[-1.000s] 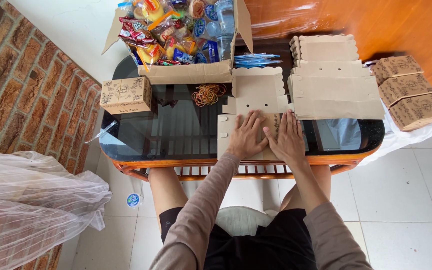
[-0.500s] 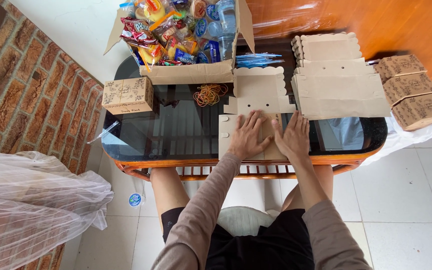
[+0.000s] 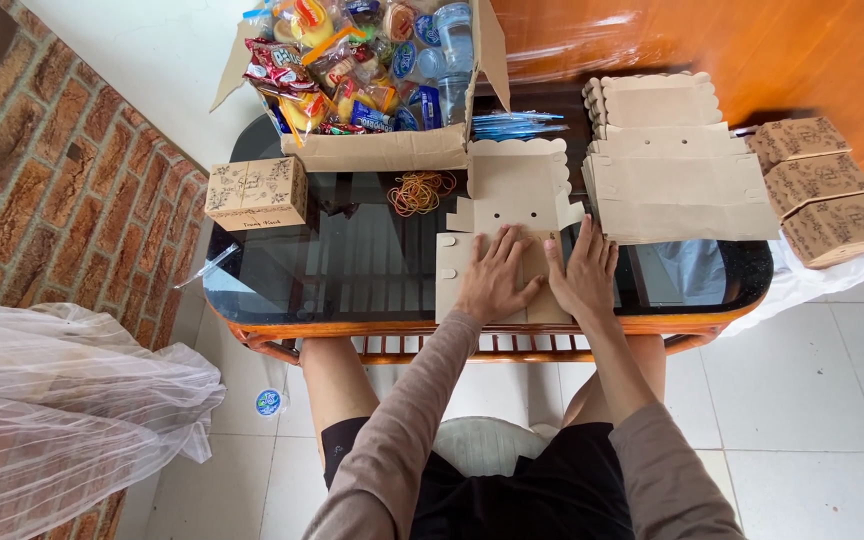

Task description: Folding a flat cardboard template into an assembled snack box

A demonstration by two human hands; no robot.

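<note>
Both hands are flat on a flat die-cut kraft box blank (image 3: 512,255) at the near edge of the glass tabletop (image 3: 352,270). Left hand (image 3: 492,278) has its fingers (image 3: 497,245) spread a little, palm down, pressing the cardboard rather than gripping it. Right hand (image 3: 584,272) is the same deal, fingers (image 3: 584,235) slightly apart and laid flat, thumb angled in toward the left hand. The two hands are just beside each other, nearly touching.

The blank runs right up to the near rim of the tabletop, so not much room in front of it. To the left there's a good stretch of bare dark glass. On the right, a stack of more unfolded blanks (image 3: 677,165) sits close by.

The blank itself is plain brown, unfolded, with scalloped edges, side tabs and a couple of small round holes.

Further out: a pile of rubber bands (image 3: 420,190), a folded printed box (image 3: 257,192) on the left, three more folded boxes (image 3: 822,190) off to the right, and a big carton of snack packets (image 3: 367,75) at the far end.
</note>
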